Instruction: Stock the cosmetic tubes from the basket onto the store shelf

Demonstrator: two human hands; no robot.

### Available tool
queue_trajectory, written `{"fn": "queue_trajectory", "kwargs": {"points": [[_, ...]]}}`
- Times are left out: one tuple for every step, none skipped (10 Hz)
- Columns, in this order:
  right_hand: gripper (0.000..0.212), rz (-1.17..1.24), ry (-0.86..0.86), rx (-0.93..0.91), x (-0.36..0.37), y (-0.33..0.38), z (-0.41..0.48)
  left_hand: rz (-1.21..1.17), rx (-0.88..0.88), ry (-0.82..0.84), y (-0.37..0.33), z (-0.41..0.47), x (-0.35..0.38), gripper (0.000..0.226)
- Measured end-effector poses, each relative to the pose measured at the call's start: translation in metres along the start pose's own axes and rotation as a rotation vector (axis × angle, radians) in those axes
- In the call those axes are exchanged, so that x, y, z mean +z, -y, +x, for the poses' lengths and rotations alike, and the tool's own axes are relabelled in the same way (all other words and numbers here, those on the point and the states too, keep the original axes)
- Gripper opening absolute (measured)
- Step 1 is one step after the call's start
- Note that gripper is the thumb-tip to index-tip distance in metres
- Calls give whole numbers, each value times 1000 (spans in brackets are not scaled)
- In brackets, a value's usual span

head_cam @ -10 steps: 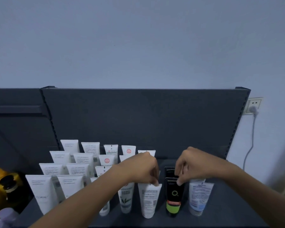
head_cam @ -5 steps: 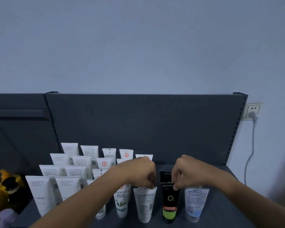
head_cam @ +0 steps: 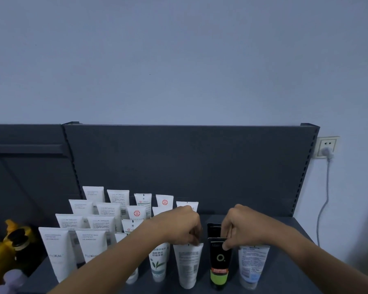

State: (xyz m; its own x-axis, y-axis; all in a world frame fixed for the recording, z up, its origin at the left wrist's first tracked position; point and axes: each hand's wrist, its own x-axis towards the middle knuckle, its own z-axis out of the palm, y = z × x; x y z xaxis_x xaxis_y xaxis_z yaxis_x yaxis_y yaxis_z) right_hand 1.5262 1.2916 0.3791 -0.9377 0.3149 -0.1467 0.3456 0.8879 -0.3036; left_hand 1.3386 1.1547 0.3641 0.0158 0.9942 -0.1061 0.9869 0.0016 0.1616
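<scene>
Dark grey steel makes up the shelf (head_cam: 284, 272), which fills the lower half of the frame, its back panel across the middle. Rows of white tubes (head_cam: 94, 209) stand cap-down at lower left. At lower centre, the front row carries a white tube (head_cam: 188, 266), a black tube (head_cam: 219, 264) and a blue-printed tube (head_cam: 253, 266). No basket is in view.

We judge the step to be setting and squaring the front row. Our left hand (head_cam: 178, 225) is curled, fingertips closed on the top crimp of the white tube. Our right hand (head_cam: 242, 228) pinches the top edge of the black tube with narrow fingers. Both tubes stand upright on the shelf.

Next we should let go gently, one hand at a time, since these stand on small caps and could tip into neighbours.
</scene>
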Motion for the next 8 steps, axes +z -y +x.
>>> {"fn": "queue_trajectory", "kwargs": {"points": [[24,18,-26,6,0,2,-3,-3,-8,-22,3,-1,3,15],[29,15,-67,6,0,4,-6,-21,-31,-48,5,-3,7,13],[32,13,-125,-4,-1,6,-8,-71,-66,-90,3,-6,6,12],[32,11,-160,-7,-2,8,-10,-109,-102,-134,5,-15,4,16],[29,8,-187,-2,-2,13,-11,-132,-146,-198,7,-27,2,16],[31,0,-226,-14,-4,24,-8,-34,-163,-303,10,-44,-5,31],[36,-6,-301,-31,1,45,-4,-1,-174,-400,13,-68,-12,43],[45,12,-378,-26,9,71,-1,-50,-186,-517,19,-97,-17,47]]}}
